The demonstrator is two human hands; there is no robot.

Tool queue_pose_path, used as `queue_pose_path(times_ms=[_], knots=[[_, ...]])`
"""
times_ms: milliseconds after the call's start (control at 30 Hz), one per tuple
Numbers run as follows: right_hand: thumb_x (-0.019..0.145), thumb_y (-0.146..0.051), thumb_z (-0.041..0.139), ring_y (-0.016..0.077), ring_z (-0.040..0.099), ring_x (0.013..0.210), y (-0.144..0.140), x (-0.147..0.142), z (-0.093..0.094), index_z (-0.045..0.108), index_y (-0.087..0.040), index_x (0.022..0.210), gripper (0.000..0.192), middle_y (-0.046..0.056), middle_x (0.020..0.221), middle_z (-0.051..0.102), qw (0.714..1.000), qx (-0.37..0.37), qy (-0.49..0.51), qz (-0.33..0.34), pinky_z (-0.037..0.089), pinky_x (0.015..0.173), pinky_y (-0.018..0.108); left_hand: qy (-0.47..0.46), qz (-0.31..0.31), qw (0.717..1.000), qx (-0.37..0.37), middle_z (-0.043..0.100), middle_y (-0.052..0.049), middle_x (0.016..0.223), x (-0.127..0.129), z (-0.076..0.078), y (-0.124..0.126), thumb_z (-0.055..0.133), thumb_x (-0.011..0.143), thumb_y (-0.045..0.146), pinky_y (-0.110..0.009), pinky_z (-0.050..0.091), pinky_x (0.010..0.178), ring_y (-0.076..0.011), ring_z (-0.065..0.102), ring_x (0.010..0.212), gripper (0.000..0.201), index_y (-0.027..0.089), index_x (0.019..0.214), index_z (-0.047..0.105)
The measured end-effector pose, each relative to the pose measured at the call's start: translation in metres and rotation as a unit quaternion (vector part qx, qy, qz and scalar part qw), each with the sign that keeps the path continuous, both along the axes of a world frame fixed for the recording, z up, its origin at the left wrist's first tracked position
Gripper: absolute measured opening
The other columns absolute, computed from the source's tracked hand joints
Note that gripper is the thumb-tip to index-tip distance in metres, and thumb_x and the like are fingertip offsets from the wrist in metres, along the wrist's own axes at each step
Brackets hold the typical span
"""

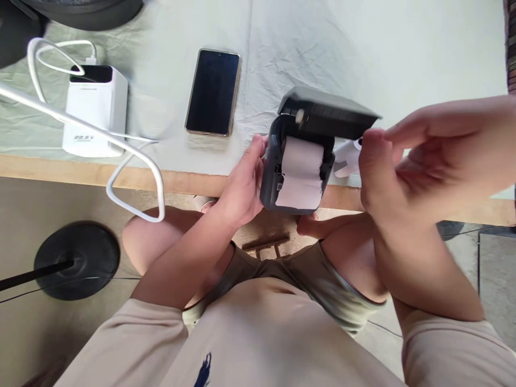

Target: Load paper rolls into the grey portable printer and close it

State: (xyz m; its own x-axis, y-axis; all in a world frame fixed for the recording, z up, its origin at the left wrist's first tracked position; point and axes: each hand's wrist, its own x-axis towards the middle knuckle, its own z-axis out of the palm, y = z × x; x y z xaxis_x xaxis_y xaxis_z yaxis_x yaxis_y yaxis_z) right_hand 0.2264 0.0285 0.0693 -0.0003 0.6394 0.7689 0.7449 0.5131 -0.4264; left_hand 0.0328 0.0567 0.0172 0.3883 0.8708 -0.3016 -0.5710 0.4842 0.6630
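Note:
A small dark grey portable printer [270, 188] is held over the table's front edge, with my left hand [245, 185] wrapped round its left side. Its lid [334, 115] is raised, and a roll of white paper [302, 172] lies in the bay, its torn end hanging toward me. My right hand [415, 161] is beside the lid's right corner, thumb and fingers pinched together. Whether the thumb touches the lid, or what is in the pinch, I cannot make out. Behind the printer, partly hidden, is a white cylindrical object [347, 158].
A phone [213, 91] with a dark screen lies on the pale-covered table [169, 64]. To its left stands a white power bank [94, 115] with a white cable [159, 185] looping over the table edge. A black round stand base [76, 258] is on the floor.

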Motion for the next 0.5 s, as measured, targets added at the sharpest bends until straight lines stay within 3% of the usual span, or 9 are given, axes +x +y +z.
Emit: queue_pose_path(times_ms=[67,167,333,500], knots=[[0.104,-0.022,0.074,0.0203,0.066,0.066,-0.002,-0.004,0.003,0.067,-0.03,0.089,0.018,-0.001,0.079,0.07,1.0,-0.014,0.001,-0.024,0.049,0.061,0.039,-0.017,-0.023,0.999,0.031,0.087,-0.005,0.112,-0.001,-0.001,-0.002,0.074,0.109,0.052,-0.041,0.069,0.102,-0.0349,0.083,0.131,0.031,0.022,0.115,0.077],[0.108,-0.02,0.069,0.0216,0.069,0.065,-0.002,-0.006,0.011,0.073,-0.03,0.091,0.02,0.0,0.081,0.078,0.994,-0.072,-0.081,0.003,0.05,0.063,0.042,-0.002,-0.024,0.999,0.044,0.087,-0.006,0.121,-0.003,-0.002,-0.004,0.081,0.106,0.049,-0.04,0.068,0.105,-0.0366,0.08,0.139,0.03,0.024,0.121,0.079],[0.104,-0.019,0.073,0.0195,0.073,0.068,0.0,0.001,0.019,0.081,-0.03,0.119,0.02,-0.001,0.109,0.089,0.977,-0.148,-0.155,0.019,0.05,0.064,0.04,0.023,-0.05,0.995,0.082,0.086,-0.005,0.126,-0.005,-0.001,-0.007,0.082,0.105,0.056,-0.043,0.069,0.113,-0.0375,0.072,0.15,0.034,0.027,0.123,0.082],[0.096,-0.027,0.073,0.0203,0.072,0.068,0.002,0.006,0.01,0.08,-0.032,0.117,0.023,-0.002,0.1,0.089,0.954,-0.196,-0.226,0.018,0.035,0.057,0.038,0.04,-0.058,0.993,0.098,0.085,-0.005,0.132,-0.007,-0.002,-0.006,0.085,0.104,0.058,-0.044,0.068,0.111,-0.0368,0.073,0.146,0.04,0.026,0.127,0.08]])
